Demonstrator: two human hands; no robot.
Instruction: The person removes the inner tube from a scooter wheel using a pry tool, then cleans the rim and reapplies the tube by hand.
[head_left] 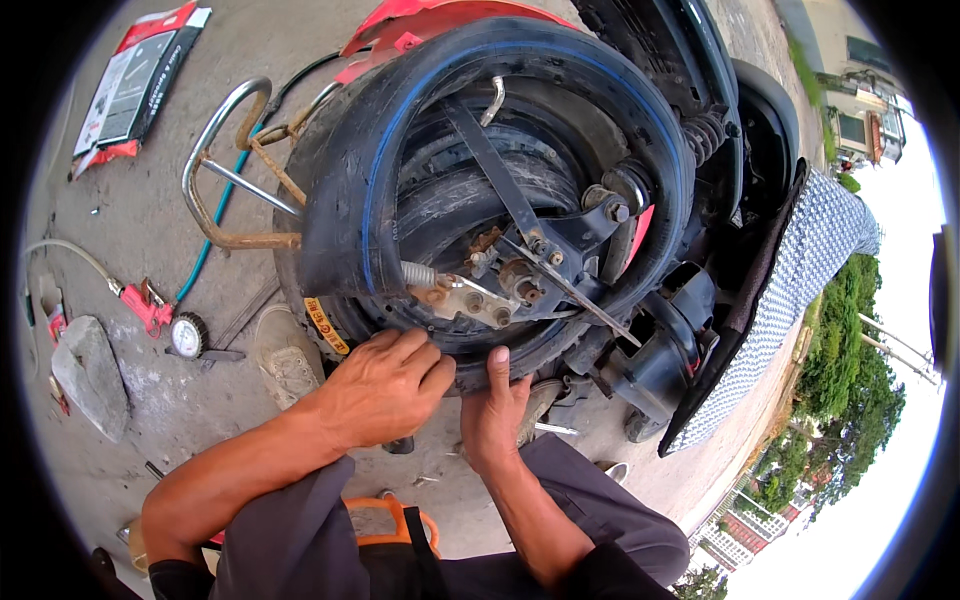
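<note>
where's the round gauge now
In the head view, the round gauge lies at left, between the red inflator handle and a beige shoe.

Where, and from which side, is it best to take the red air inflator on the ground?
Probably by the middle of its red body, from above and the near side. It looks slim and lies low, with the pale hose at its left end, the round gauge at its right and the teal hose beyond, so the near edge seems least obstructed.
</note>
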